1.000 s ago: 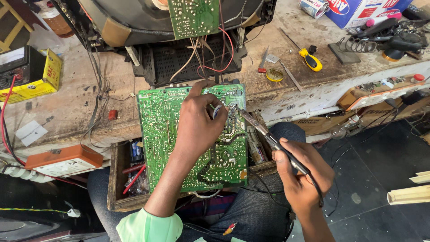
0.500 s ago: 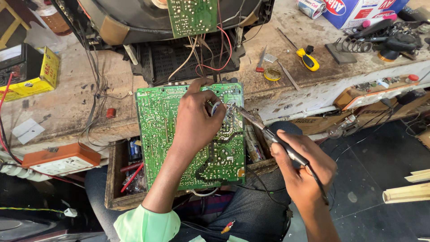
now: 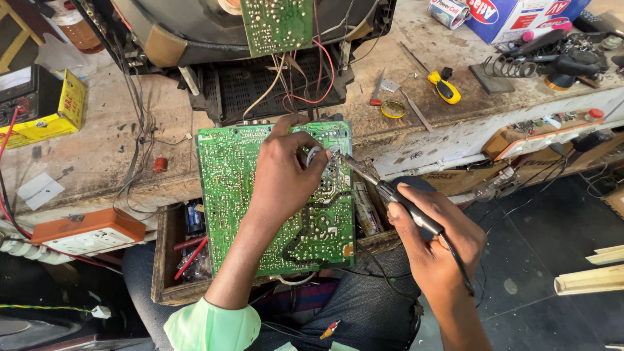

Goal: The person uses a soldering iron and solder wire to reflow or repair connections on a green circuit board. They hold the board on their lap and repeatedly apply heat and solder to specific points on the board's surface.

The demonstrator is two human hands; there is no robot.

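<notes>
On board (image 3: 227, 195), right grip's (image 3: 432, 244) soldering iron (image 3: 383, 192)

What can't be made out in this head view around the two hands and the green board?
- Solder joint under the soldering iron tip: too small, partly behind the left hand.
- What the left hand pinches: too small to tell.
- Circuit board centre: covered by that hand.
- Right hand: its forearm cut off by the bottom edge.

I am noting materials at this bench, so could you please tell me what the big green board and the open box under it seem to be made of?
The green circuit board looks like rigid laminate with a glossy green coating; pale traces and dull silvery solder dots cover its face. The open box looks like bare, unpainted wood, brown and worn along its rim, though grime leaves that uncertain.
</notes>
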